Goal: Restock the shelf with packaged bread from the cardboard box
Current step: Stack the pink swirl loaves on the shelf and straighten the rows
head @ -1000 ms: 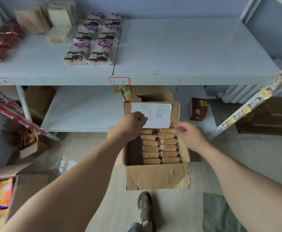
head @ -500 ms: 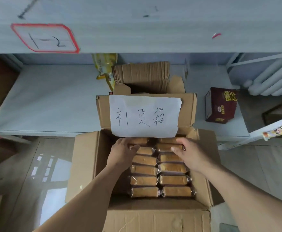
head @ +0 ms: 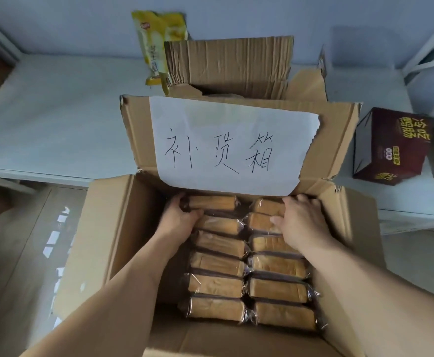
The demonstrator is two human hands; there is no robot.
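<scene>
Both hands are down in the open box (head: 113, 228), at its far end under the raised flap with the paper label (head: 234, 145). The left hand (head: 182, 217) curls its fingers round the end of the farthest loaf (head: 212, 203) in the left row. The right hand (head: 303, 222) lies on the far loaves (head: 262, 222) of the right row, fingers bent over them. More wrapped loaves fill two rows toward the near edge. The shelf (head: 56, 119) lies behind the box.

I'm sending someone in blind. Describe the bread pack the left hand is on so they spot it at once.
Find the open cardboard box with the handwritten paper sign on its back flap. Inside lie two columns of wrapped bread; take the left column's farthest pack, just under the sign. It alone is gripped at its end by the left hand.
</scene>
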